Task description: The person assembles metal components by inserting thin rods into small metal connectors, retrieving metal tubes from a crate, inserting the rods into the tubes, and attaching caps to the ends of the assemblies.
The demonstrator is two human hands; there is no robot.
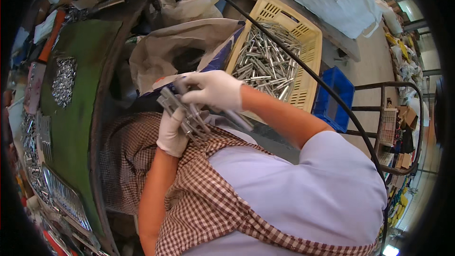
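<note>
A bunch of silver metal rods is gripped in my left hand, which wears a white glove. The rods stick out past its fingers at mixed angles. My right hand, also in a white glove, is closed just above and to the right of the bunch. A blurred piece of metal shows at its fingertips and looks like another rod. Both hands are in front of my checked apron. Beside them, to the right, many similar rods fill a yellow plastic crate.
An open sack lies beyond my hands. To the left is a green-topped bench with a heap of small shiny metal parts. A blue bin and a black metal frame stand right. A black cable crosses the view.
</note>
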